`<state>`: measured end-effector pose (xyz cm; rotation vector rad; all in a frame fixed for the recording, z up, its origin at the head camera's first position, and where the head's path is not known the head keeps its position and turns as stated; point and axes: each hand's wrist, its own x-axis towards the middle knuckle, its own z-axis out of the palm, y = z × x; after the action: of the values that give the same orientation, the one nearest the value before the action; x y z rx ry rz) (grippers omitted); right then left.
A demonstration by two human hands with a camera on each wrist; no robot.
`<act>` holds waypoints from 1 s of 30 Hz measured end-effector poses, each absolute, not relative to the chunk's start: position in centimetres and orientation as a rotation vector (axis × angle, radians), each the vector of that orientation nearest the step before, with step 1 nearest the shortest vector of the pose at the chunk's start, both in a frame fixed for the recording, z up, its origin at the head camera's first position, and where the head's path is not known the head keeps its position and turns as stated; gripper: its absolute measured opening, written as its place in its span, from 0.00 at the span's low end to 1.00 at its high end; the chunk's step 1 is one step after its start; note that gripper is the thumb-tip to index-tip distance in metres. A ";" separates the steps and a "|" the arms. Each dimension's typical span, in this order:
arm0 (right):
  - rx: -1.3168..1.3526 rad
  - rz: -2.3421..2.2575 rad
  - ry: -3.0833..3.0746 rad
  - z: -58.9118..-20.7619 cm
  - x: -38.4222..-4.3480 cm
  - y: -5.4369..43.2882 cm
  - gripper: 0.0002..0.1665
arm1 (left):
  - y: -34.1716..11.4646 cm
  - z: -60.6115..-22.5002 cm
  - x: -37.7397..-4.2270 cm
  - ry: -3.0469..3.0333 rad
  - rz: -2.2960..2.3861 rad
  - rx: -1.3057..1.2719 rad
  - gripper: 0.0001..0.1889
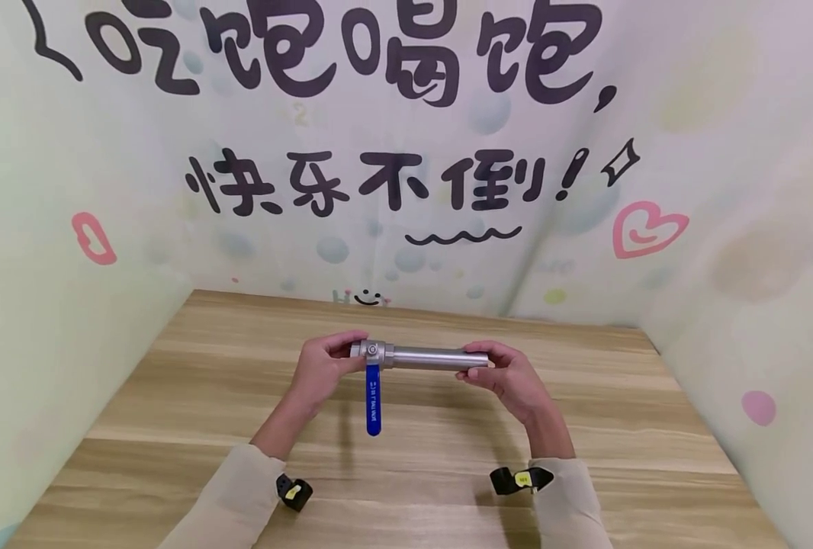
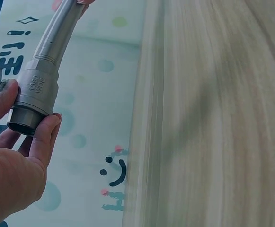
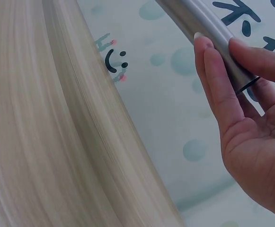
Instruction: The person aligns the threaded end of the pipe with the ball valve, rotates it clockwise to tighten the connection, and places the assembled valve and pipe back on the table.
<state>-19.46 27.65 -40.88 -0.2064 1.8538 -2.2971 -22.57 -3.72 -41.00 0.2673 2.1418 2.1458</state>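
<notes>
A steel ball valve (image 1: 377, 354) with a blue lever handle (image 1: 374, 400) is joined to a straight metal pipe (image 1: 434, 358). The assembly is held roughly level above the table. My left hand (image 1: 317, 371) grips the valve body at its open end, thumb on one side and fingers on the other, as the left wrist view shows; raised lettering marks the valve body (image 2: 37, 87). At the pipe's far end my right hand (image 1: 516, 380) pinches the tube between thumb and fingers. In the right wrist view the pipe (image 3: 208, 38) ends just inside that hand (image 3: 255, 127).
Beneath the hands lies a wood-grain table (image 1: 406, 473). A pale printed backdrop (image 1: 406, 267) with black lettering rises behind it and along both sides. Black wrist cameras (image 1: 295, 493) sit near the sleeves.
</notes>
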 end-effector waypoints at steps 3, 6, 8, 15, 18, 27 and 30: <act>-0.209 -2.314 1.817 -40.9 -19.4 27.6 0.20 | -3.8 -41.0 -22.5 2.151 2.143 0.264 0.20; -0.213 -2.313 1.820 -40.8 -19.4 27.6 0.20 | -3.8 -40.9 -22.4 2.151 2.147 0.269 0.20; -0.207 -2.311 1.829 -40.8 -19.4 27.6 0.21 | -3.8 -40.9 -22.4 2.146 2.153 0.277 0.20; -0.182 -2.298 1.852 -40.8 -19.4 27.7 0.17 | -3.9 -41.1 -22.4 2.119 2.179 0.301 0.19; -0.176 -2.291 1.859 -40.8 -19.5 27.7 0.14 | -3.8 -41.1 -22.5 2.107 2.185 0.313 0.19; -0.167 -2.244 1.903 -40.8 -19.5 27.7 0.26 | -3.8 -41.2 -22.5 2.125 2.172 0.324 0.20; -0.164 -2.233 1.907 -40.9 -19.6 27.7 0.30 | -3.8 -41.2 -22.5 2.140 2.162 0.330 0.19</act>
<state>-19.57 27.66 -40.89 -0.1637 1.9072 -2.2333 -22.54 -3.77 -41.20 0.3298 2.1402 2.1621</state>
